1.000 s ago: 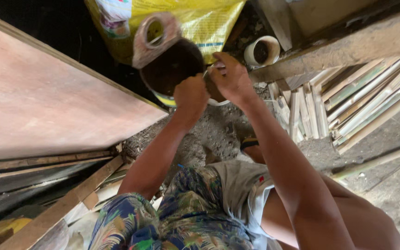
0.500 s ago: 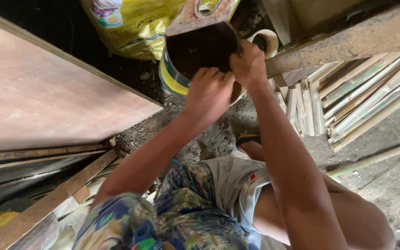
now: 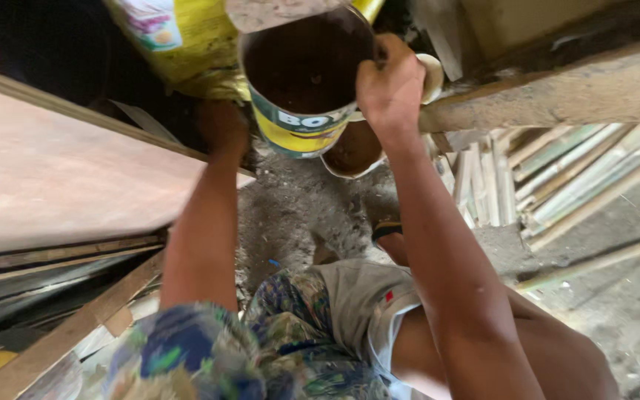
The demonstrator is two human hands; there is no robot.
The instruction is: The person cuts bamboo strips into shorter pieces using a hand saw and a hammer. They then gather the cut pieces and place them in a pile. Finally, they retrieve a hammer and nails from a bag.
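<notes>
Above the dirt floor: paint can (image 3: 305,81), round metal, held up tilted, its open mouth turned toward the camera.
Inside: dark brown, wet-looking coat on the walls.
Lid: bent back at the top rim (image 3: 279,11), dull and crusted.
Right hand (image 3: 390,85): clenched on the can's right rim.
Left hand (image 3: 220,126): against the can's left side; grip hidden, cannot tell.
Below the can: small white bowl (image 3: 350,152) with brown contents.
Left: flat plywood sheet (image 3: 53,178).
Right: pale wooden slats (image 3: 557,178) and a rough beam (image 3: 557,92).
</notes>
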